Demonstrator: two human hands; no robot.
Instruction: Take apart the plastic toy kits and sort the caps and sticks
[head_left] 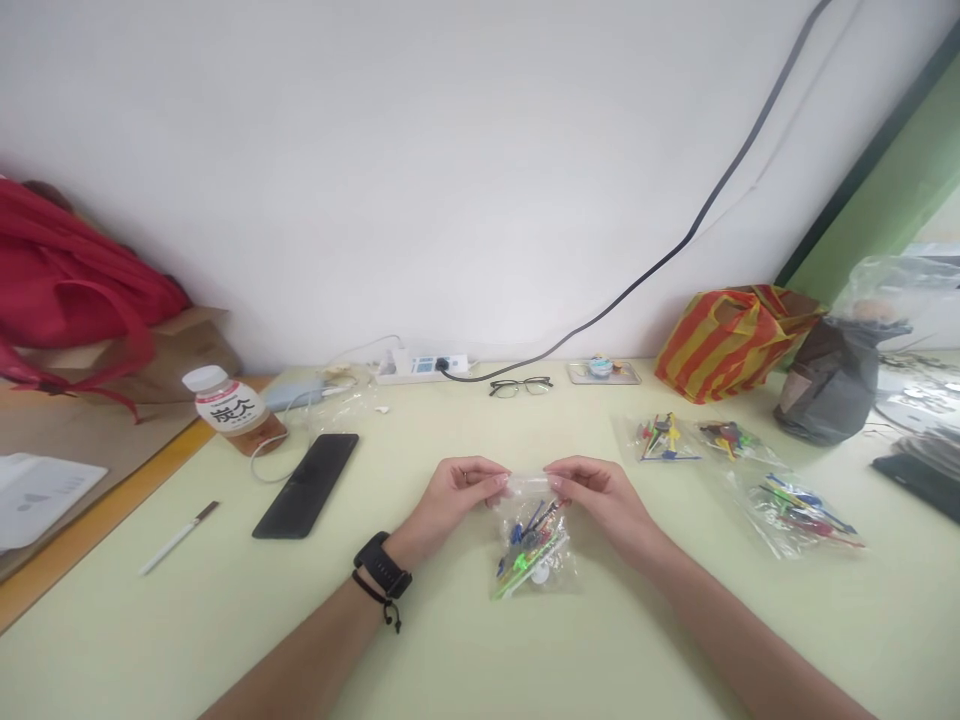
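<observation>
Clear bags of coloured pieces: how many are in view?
4. The held bag, top pinched between left hand and right hand; two far bags side by side at right; a near bag at right. Others may be hidden beneath.

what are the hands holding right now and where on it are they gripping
Both hands hold one small clear plastic bag of colourful pieces by its top edge: the left hand pinches the left end, the right hand the right end. The bag's body hangs below, by the table.

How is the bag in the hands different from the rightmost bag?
The held bag is pinched at its top by left hand and right hand; the rightmost bag lies untouched. The held bag's top is lifted; the rightmost bag lies flat. Both are clear, holding colourful pieces.
</observation>
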